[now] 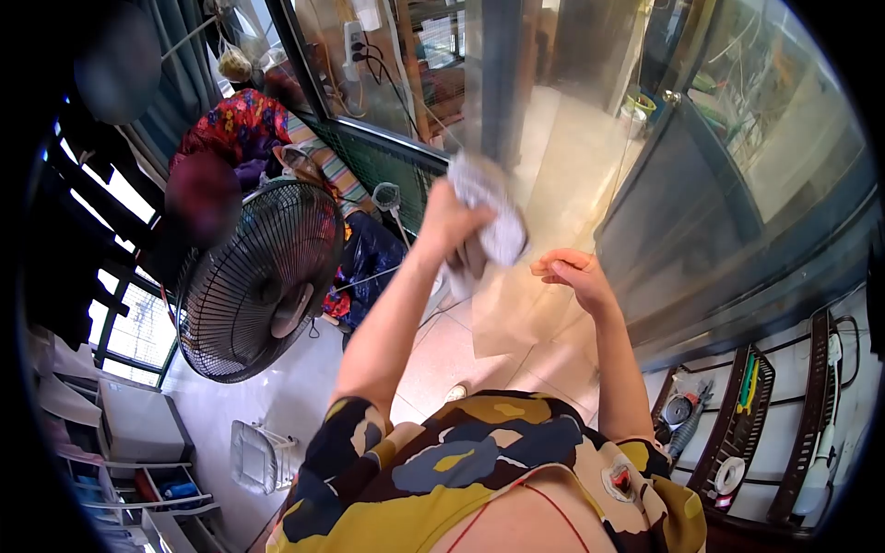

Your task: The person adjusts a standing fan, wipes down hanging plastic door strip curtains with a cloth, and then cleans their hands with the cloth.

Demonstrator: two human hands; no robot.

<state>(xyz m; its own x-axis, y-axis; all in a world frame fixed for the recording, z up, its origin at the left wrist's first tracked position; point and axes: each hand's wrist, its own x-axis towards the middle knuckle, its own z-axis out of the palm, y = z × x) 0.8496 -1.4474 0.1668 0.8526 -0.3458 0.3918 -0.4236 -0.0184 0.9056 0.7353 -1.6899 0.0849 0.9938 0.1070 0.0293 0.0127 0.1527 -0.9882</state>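
Note:
My left hand [449, 221] is closed around a greyish-white cloth [493, 207], which is bunched up and blurred by motion. The cloth hangs in front of a clear plastic door curtain [525, 318] and a dark door frame [495, 83]; whether it touches either, I cannot tell. To the right, my right hand [573, 275] is held out before the curtain. Its fingers point left, loosely bent and close to each other, and nothing shows in them.
A large black fan [258, 281] stands at left, by a floral cloth bundle [241, 129] and a dark plastic bag [373, 263]. A glazed door [728, 194] stands at right. Dark racks [737, 433] with small tools are at lower right, a small folding stool [253, 456] at lower left.

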